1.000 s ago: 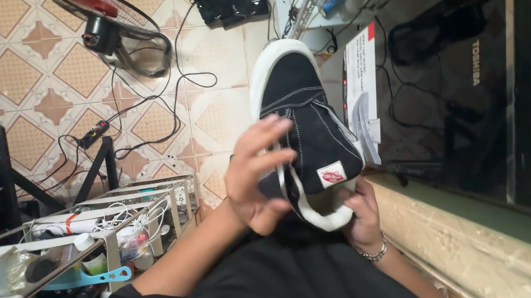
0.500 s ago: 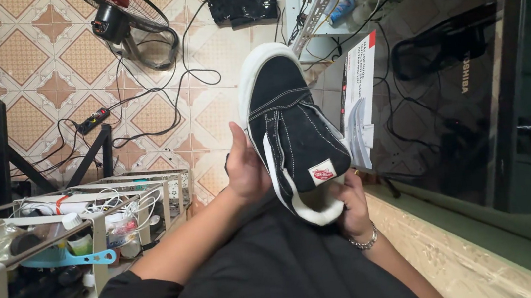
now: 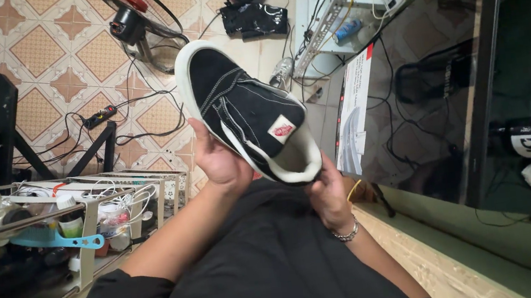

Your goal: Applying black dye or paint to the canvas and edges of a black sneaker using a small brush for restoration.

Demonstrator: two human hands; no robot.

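A black suede sneaker [image 3: 245,115] with white sole is held up above the lap, toe pointing away, over the tiled floor [image 3: 35,55]. The left hand [image 3: 217,161] is cupped under its side, grasping it. The right hand [image 3: 327,192] grips under the heel. A fan [image 3: 138,24] lies beyond the sneaker's toe.

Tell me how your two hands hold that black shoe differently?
The left hand cups the black shoe along its side, near the middle; the right hand props it from below at the heel. The right wrist wears a silver bracelet; the left wrist is bare. Both touch the shoe's white sole edge.
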